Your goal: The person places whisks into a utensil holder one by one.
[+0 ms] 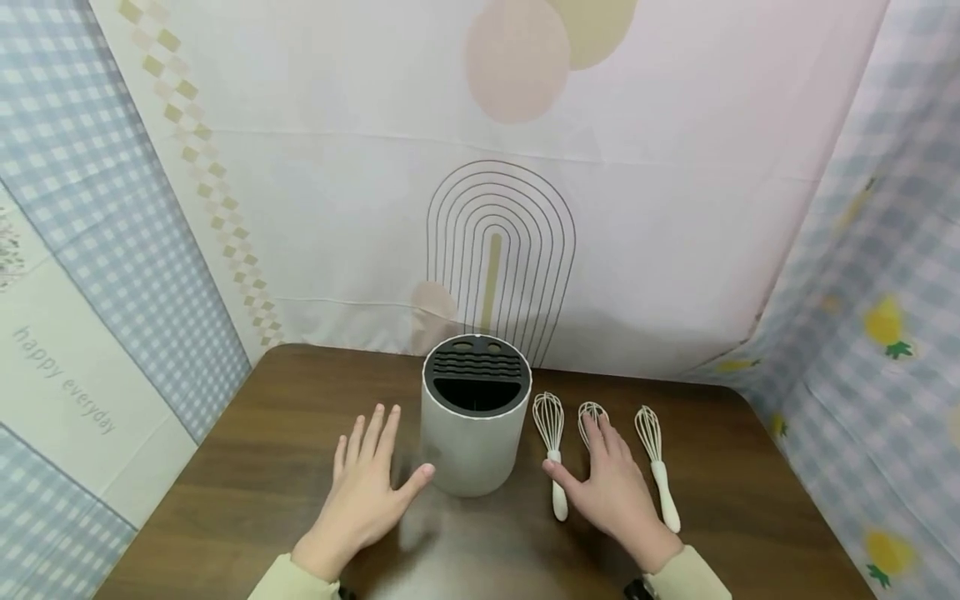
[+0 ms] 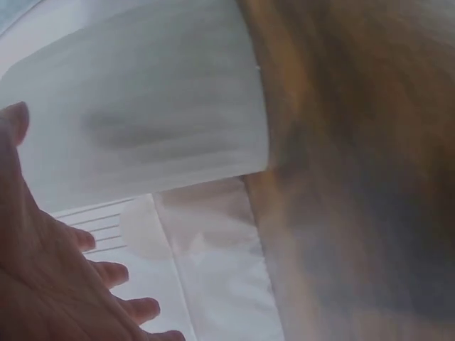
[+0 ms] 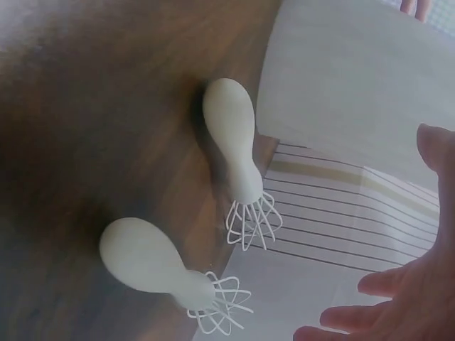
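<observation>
A white round utensil holder (image 1: 474, 450) with a black slotted top (image 1: 478, 375) stands mid-table. To its right lie three white whisks: a left one (image 1: 557, 467), a middle one (image 1: 592, 410) mostly hidden beneath my hand in the head view, and a right one (image 1: 660, 471). My left hand (image 1: 365, 492), fingers straight and thumb spread, hovers left of the holder and holds nothing. Over the middle whisk hangs my right hand (image 1: 611, 483), its fingers extended and its palm bare. Two whisk handles (image 3: 229, 117) show below it in the right wrist view.
The brown wooden table (image 1: 300, 417) backs onto a white patterned cloth (image 1: 337, 208). Blue checked cloths hang at the left (image 1: 97, 167) and right (image 1: 885, 250) sides.
</observation>
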